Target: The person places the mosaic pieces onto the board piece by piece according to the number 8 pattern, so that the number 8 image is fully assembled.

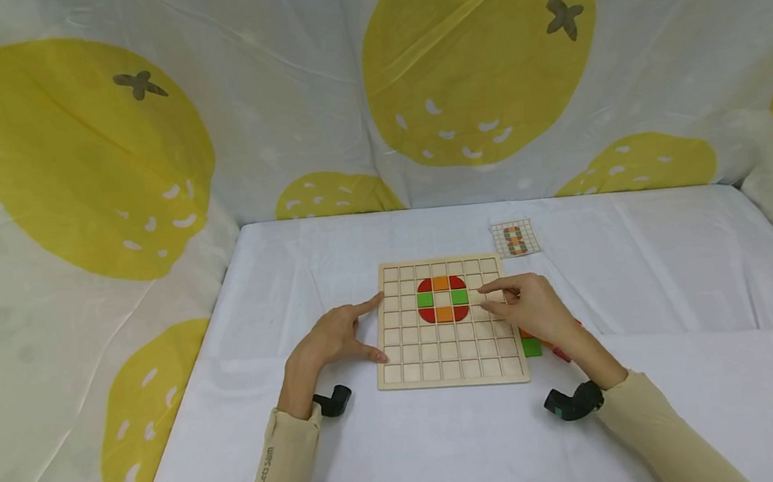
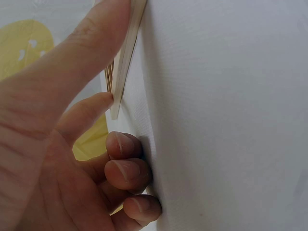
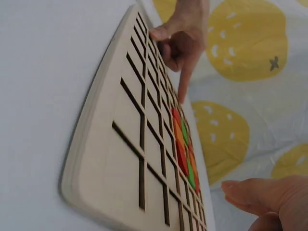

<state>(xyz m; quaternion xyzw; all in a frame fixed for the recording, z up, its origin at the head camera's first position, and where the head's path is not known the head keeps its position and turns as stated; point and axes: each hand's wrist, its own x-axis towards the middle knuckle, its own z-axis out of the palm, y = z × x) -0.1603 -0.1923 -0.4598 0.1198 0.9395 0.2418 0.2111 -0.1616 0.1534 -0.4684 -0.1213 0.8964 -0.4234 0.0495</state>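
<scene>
A wooden grid board [image 1: 453,375] lies on the white cloth. Set in its upper middle is a ring of red corner pieces [image 1: 427,316], orange pieces [image 1: 444,314] and green pieces [image 1: 459,297] around a bare square. My left hand [image 1: 333,337] touches the board's left edge with thumb and index finger; in the left wrist view its other fingers [image 2: 127,171] are bent beside the board [image 2: 126,62]. Over the board's right side is my right hand [image 1: 535,308], thumb and index finger apart, nothing visible between them. The right wrist view shows this hand [image 3: 274,197] beyond the coloured pieces [image 3: 181,161].
Loose green [image 1: 531,347] and red [image 1: 561,353] pieces lie by the board's lower right edge, partly hidden by my right hand and wrist. A small pattern card [image 1: 515,238] is behind the board's right corner. A lemon-print cloth [image 1: 313,84] hangs behind the table.
</scene>
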